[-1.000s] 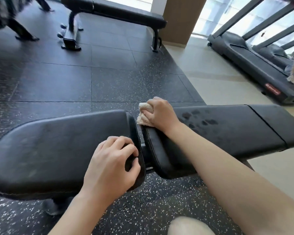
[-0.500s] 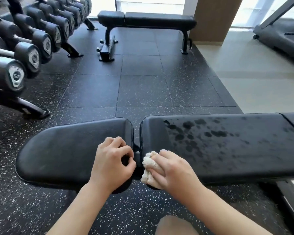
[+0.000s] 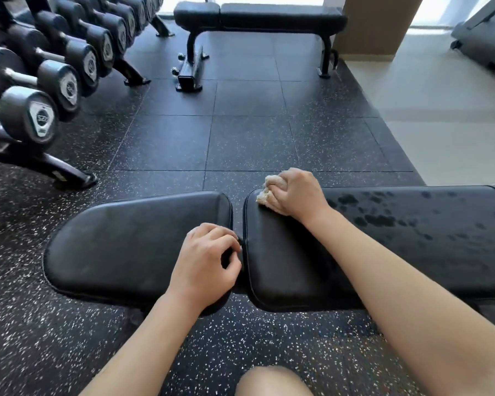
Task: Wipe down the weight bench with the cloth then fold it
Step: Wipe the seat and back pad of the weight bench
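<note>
So the right hand [image 3: 296, 192] has its fingers clenched around the scrunched-up cloth [image 3: 266, 191], and it's now up at the far corner of the long pad, right by the gap. Half a second ago that same wad was down at the near edge, so it just ran a stroke across the pad's end. The left hand [image 3: 205, 265] hasn't budged, fingers curled over the edge of the seat pad [image 3: 132, 241] to brace the weight bench [image 3: 412, 252]. Further right the pad has dark wet blotches, so I'd say there's plenty of wiping left and folding is a way off.
</note>
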Action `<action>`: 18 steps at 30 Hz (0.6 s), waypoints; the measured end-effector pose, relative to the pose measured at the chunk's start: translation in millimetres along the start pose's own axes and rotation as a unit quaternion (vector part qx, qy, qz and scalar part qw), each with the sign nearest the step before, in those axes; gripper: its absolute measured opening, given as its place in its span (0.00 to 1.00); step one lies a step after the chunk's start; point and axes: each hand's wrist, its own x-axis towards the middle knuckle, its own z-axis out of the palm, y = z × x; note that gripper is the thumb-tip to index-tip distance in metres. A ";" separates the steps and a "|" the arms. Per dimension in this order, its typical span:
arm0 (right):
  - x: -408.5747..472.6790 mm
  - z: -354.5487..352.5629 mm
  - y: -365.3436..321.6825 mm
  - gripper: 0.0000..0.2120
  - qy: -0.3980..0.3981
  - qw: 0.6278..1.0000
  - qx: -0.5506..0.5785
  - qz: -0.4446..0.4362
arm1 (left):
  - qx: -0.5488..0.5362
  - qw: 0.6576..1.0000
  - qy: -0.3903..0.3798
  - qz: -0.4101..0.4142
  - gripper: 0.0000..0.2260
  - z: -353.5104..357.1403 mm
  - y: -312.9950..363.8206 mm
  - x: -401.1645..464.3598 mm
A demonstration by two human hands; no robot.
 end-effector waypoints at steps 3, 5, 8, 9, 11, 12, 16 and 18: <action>-18.4 0.5 -4.4 0.13 0.025 1.000 0.001 0.006 | -0.010 1.000 0.006 0.002 0.04 0.2 -0.3 -1.4; -40.5 -2.4 -12.1 0.12 0.034 0.999 0.002 0.011 | -0.010 1.000 0.000 -0.003 0.07 -1.7 -0.3 -1.1; -91.5 -12.5 -24.7 0.08 0.037 0.999 0.027 -0.006 | -0.022 1.000 -0.014 -0.007 0.12 -3.1 2.2 -1.6; -111.7 -17.1 -28.4 0.07 0.035 0.999 0.033 -0.011 | -0.029 0.999 -0.014 -0.010 0.13 -3.7 2.3 -1.6; -150.8 -27.6 -34.8 0.06 0.025 0.999 0.046 -0.010 | -0.045 0.999 -0.009 -0.014 0.14 -4.6 2.6 0.2; -168.4 -32.0 -37.0 0.05 0.023 0.998 0.054 -0.010 | -0.055 0.998 -0.007 -0.013 0.13 -4.2 3.5 1.8; -218.0 -43.4 -39.0 0.08 0.000 0.997 0.076 -0.007 | -0.094 0.995 -0.011 0.037 0.13 3.8 15.7 31.9; -230.5 -45.5 -36.9 0.09 -0.005 0.997 0.080 -0.002 | -0.098 0.993 -0.027 0.058 0.13 11.4 19.0 50.5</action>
